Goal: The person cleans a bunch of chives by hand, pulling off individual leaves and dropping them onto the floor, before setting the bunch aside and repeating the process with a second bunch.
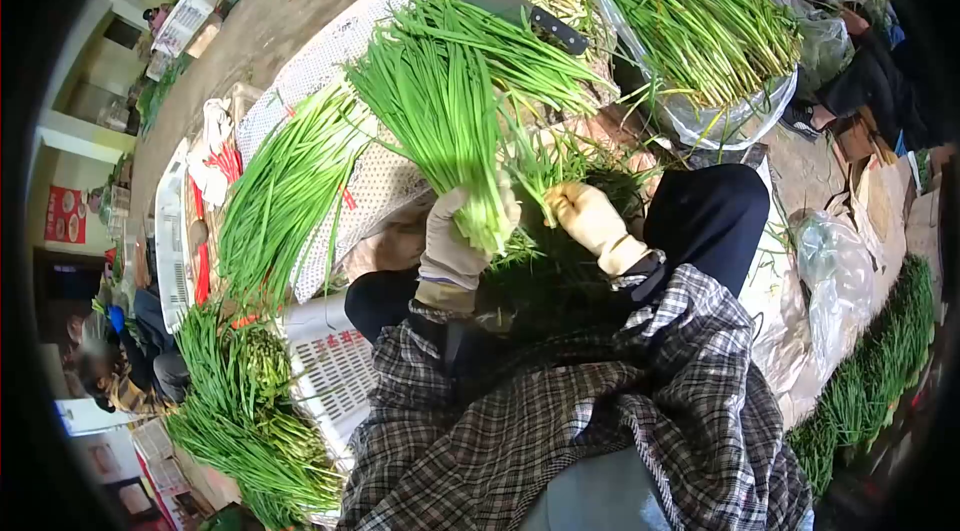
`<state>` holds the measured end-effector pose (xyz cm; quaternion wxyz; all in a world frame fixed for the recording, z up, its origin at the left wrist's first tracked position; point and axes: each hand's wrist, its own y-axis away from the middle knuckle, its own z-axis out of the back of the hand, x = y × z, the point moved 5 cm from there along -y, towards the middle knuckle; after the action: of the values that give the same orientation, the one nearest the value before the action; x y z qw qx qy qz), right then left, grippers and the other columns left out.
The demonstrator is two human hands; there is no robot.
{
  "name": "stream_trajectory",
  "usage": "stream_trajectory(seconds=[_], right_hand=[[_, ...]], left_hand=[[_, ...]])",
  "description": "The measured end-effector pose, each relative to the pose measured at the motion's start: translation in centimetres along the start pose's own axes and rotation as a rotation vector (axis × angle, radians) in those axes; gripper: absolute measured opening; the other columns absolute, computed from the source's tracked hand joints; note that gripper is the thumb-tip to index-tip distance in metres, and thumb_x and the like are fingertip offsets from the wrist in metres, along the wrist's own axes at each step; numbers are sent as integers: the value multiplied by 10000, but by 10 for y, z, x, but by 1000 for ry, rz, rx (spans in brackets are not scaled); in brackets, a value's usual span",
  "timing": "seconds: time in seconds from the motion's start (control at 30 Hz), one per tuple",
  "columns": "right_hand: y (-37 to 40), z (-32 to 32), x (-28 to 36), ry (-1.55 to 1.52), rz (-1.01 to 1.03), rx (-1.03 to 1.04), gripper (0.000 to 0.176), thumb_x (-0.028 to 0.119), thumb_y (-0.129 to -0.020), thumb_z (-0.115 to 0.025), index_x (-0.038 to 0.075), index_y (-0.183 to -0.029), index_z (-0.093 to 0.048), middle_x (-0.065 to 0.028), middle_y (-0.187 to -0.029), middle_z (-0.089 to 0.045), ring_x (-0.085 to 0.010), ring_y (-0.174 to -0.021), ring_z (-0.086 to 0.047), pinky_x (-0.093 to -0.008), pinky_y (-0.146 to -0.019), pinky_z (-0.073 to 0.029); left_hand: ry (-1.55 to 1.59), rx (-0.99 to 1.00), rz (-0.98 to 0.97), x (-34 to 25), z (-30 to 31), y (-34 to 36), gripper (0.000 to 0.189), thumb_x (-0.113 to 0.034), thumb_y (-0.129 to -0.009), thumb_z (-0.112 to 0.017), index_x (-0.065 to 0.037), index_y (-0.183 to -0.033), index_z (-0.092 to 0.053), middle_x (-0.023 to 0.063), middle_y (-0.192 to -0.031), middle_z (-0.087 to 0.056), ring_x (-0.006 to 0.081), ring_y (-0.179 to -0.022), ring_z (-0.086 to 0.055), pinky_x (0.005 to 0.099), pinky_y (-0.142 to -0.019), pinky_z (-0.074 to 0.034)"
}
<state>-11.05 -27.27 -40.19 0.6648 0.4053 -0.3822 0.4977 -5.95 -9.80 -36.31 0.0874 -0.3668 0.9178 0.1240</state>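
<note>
My left hand, in a pale glove, is wrapped round the stem ends of a thick bunch of garlic chives. The green leaves fan up and away from it. Close by on the right, my gloved right hand has its fingers pinched on a few loose chive strands beside the bunch. Beyond the bunch, a cleaver with a black handle lies near more cut chives on the perforated white surface.
A big pile of chives sits in clear plastic at the upper right. Another bundle lies to the left, near red ties. A white crate stands by my left knee, with more chives beside it. Another person sits at far left.
</note>
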Motion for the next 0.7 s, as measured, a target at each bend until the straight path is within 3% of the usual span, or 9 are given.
stream_trajectory(seconds=[0.1, 0.23, 0.4, 0.5, 0.53, 0.57, 0.63, 0.67, 0.7], right_hand=[[-7, 15, -30, -210, -146, 31, 230, 198, -956, -530, 0, -971, -647, -85, -817, -665, -200, -743, -650, -296, -756, -533], [8, 8, 6, -1080, -374, 243, 362, 241, -1015, -478, 54, -1322, -436, -140, -1021, -660, -211, -835, -672, -339, -760, -569], [16, 8, 16, -951, -360, 205, 300, 146, -962, -593, 6, -1225, -557, -110, -977, -686, -153, -753, -656, -264, -657, -536], [13, 9, 26, -886, -91, 82, 264, 89, -928, -635, 13, -1179, -605, -87, -935, -697, -118, -712, -634, -229, -632, -509], [15, 11, 34, -782, -68, 40, 261, 52, -925, -627, 10, -1180, -600, -49, -885, -692, -81, -706, -613, -206, -624, -491], [13, 8, 36, -608, -20, -46, 233, 19, -901, -617, 0, -1133, -610, -80, -839, -686, -160, -682, -641, -268, -612, -510], [19, 8, 74, 189, 533, -397, 219, -20, -863, -582, 4, -1077, -619, -147, -804, -665, -281, -681, -651, -358, -626, -523], [20, 5, 84, 248, 556, -323, 226, -29, -831, -549, 12, -1040, -625, -198, -828, -647, -369, -730, -636, -424, -675, -522], [19, 2, 87, 273, 481, -294, 245, -4, -830, -633, 35, -1071, -610, -157, -902, -660, -345, -815, -646, -410, -725, -524]], left_hand=[[117, -2, -33, -5, -8, 3, 635, -223, -801, -689, 40, -1334, -466, 132, -1185, -592, 236, -942, -627, 379, -850, -521], [137, -37, -25, 0, -7, 2, 628, -181, -787, -692, 38, -1333, -473, 121, -1151, -589, 255, -1018, -591, 400, -874, -517], [-98, -58, -9, -4, 9, 1, 553, -204, -779, -702, 12, -1256, -524, 133, -1187, -570, 297, -1117, -552, 445, -983, -467], [-120, -73, 4, 7, -10, 1, 513, -226, -792, -700, -2, -1224, -536, 135, -1187, -569, 313, -1141, -538, 460, -1023, -435], [-102, -89, -8, 12, -24, 2, 455, -206, -822, -684, -4, -1213, -568, 146, -1120, -631, 306, -1027, -615, 456, -910, -498], [-127, -64, 5, 12, -23, 2, 447, -211, -823, -683, -12, -1208, -571, 140, -1118, -631, 302, -1020, -616, 461, -910, -497], [-177, -8, 35, 12, -7, -1, 433, -222, -825, -680, -28, -1198, -577, 130, -1114, -632, 292, -1004, -618, 469, -910, -495], [-347, 9, 89, 6, -6, -1, 484, -293, -821, -669, -37, -1211, -539, 106, -1135, -582, 288, -1062, -560, 480, -946, -446], [-306, 6, 72, 7, -4, -1, 489, -294, -825, -666, -34, -1218, -537, 99, -1117, -587, 281, -1032, -569, 466, -923, -457]])
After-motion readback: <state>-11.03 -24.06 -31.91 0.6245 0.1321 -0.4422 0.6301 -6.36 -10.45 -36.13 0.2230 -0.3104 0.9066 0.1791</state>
